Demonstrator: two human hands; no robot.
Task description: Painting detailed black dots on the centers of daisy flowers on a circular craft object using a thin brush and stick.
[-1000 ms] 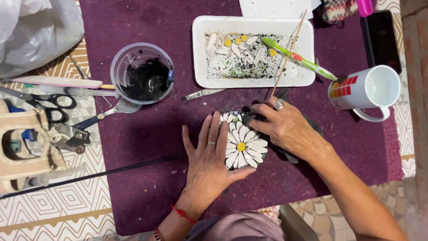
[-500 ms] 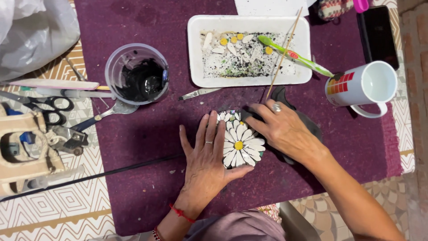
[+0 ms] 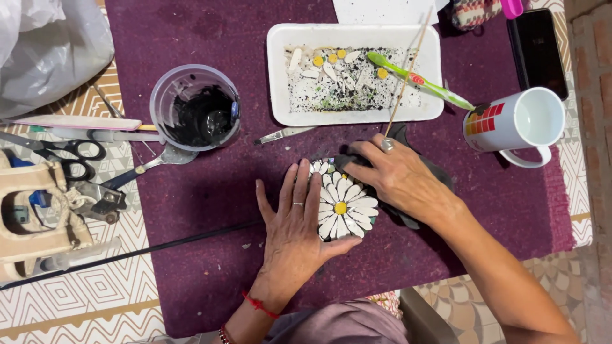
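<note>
Left hand (image 3: pixel 294 224), grip wide, flat beside daisy mosaic (image 3: pixel 345 207) at frame centre, on purple-clothed table (image 3: pixel 210 267). Right hand (image 3: pixel 398 177), grip holding dark cloth (image 3: pixel 432 172), against mosaic's upper edge. Farther up: white tray (image 3: pixel 280 76), cup of black paste (image 3: pixel 196 108).

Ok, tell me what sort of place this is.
Probably a home craft table set up for mosaic work: a daisy mosaic piece, a white tray of tile bits, a cup of dark paste, scissors.
</note>
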